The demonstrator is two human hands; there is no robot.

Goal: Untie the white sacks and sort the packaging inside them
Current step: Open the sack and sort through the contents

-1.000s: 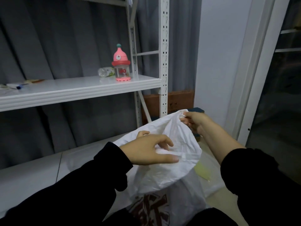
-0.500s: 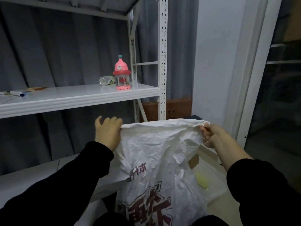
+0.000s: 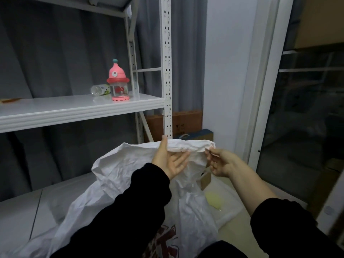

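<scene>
Behind everything, a grey curtain (image 3: 55, 53) hangs in folds across the back. In front of it stands a white metal rack (image 3: 166, 71), whose middle shelf (image 3: 74, 108) runs in from the left edge. To the right is a white-framed glass door (image 3: 264, 90), dark behind the pane.

Low in the middle, the white sack (image 3: 130, 164) is held up in front of the rack. It is crumpled, with red printing near its lower end, and its mouth is open with the rim rolled over. Both arms reach in from below in black sleeves, the right one pushed up off the forearm.

The left hand (image 3: 169, 161) is turned palm toward the camera. Its fingers are spread and nearly straight, and its thumb points up. The sack's rim lies in the fork between thumb and fingers, resting there rather than being squeezed. The right hand (image 3: 221, 162) is just beside it. Its fingers are curled in and pinch the right end of the rim.

A brown cardboard box (image 3: 186, 121) stands on the floor behind the rack post. A pink bottle (image 3: 118, 81) stands upright near the shelf's right end. A clear bottle (image 3: 98, 89) lies on its side just behind it. Below the right hand, a small brown card (image 3: 205, 179) sits near the sack, and a pale yellow scrap (image 3: 214, 201) lies lower down.
</scene>
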